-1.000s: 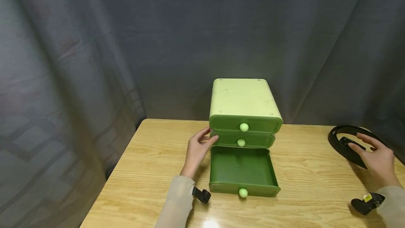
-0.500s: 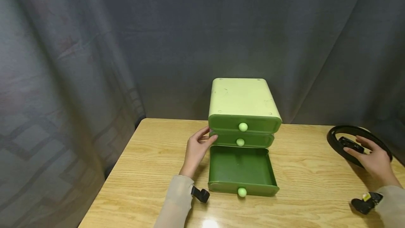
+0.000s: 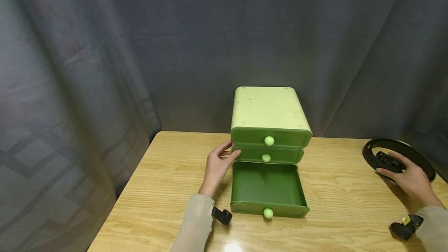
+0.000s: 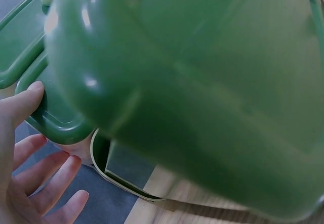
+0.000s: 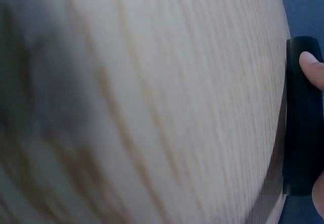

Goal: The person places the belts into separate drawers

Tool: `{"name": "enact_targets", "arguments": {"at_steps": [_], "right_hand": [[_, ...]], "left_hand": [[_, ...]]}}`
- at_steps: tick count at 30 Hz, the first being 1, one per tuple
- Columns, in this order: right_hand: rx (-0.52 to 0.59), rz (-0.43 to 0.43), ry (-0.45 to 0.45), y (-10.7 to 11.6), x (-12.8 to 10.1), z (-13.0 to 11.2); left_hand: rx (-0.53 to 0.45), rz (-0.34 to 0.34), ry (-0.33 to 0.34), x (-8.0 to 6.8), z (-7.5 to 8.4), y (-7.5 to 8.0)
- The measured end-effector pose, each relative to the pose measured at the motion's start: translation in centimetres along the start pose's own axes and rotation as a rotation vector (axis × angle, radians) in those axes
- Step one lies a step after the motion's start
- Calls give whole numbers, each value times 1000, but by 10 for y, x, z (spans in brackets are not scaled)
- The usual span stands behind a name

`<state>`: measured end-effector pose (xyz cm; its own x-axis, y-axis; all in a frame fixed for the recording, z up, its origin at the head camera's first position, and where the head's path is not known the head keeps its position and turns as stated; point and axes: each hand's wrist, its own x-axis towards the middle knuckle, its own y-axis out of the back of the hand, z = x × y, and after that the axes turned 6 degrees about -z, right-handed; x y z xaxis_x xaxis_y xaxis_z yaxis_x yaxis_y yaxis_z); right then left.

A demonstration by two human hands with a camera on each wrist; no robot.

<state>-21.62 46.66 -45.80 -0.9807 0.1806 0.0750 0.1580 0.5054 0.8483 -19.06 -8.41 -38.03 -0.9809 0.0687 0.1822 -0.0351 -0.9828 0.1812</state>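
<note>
In the head view, a small drawer cabinet [image 3: 267, 106] with a pale green top stands mid-table. Its lowest drawer [image 3: 267, 186] is pulled out, showing a bare green inside. My left hand [image 3: 216, 166] rests at the left edge of the middle drawer [image 3: 283, 155]. In the left wrist view the thumb [image 4: 25, 100] touches that drawer's front and the loosely spread fingers lie along the cabinet's side. At far right, my right hand [image 3: 413, 178] grips what looks like a coiled black belt [image 3: 369, 154], thumb and fingers around its dark inner piece [image 3: 388, 160].
The wooden table [image 3: 168, 178] ends at its left edge. A dark grey curtain [image 3: 196, 49] hangs close behind it and along the left side. The top drawer [image 3: 287, 137] is closed.
The right thumb has shifted left and nearer on the coil, and the dark piece inside it has turned slightly. Left hand and cabinet keep their places.
</note>
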Motion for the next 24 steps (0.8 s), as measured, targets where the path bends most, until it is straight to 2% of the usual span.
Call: {"name": "enact_targets", "arguments": {"at_steps": [11,18,20,24], "right_hand": [[-62,-22,47,1,1,2],[-64,-22,-16,1,2,0],[-63,-20,-32,2,2,0],[-56,-11,-34,3,3,-1]], "left_hand": [[2,-6,1,0,0,0],[11,-4,4,2,-3,0],[13,-4,6,4,-8,-1],[7,9,5,14,-30,-3]]}}
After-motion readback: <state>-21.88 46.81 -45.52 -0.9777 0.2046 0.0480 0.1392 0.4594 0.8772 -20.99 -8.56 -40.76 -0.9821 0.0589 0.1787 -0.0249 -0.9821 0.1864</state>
